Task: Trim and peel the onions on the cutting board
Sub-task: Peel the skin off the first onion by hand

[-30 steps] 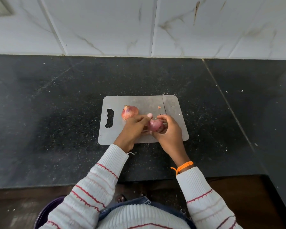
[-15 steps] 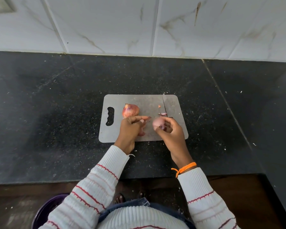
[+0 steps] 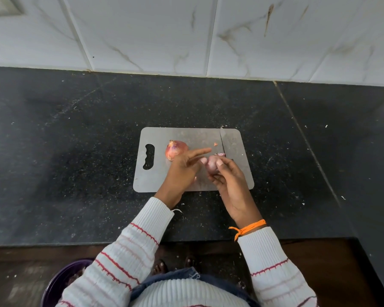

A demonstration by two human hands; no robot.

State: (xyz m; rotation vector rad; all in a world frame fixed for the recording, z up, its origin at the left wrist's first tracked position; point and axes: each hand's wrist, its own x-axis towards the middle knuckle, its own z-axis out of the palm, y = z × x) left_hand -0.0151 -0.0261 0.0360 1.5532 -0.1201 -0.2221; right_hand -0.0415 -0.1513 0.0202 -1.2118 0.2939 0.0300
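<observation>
A person peels an onion over a grey cutting board (image 3: 186,136) on a dark countertop (image 3: 75,151).

The right hand (image 3: 228,178) curls its fingers and thumb around the peeled onion (image 3: 212,165), held just above the board. The left hand (image 3: 184,167) touches that onion with its thumb, forefinger stretched straight out, gripping nothing. An unpeeled onion (image 3: 175,149) lies on the board beside the left hand. A knife (image 3: 223,142) lies on the board's right part, with skin scraps (image 3: 215,144) near it.
</observation>
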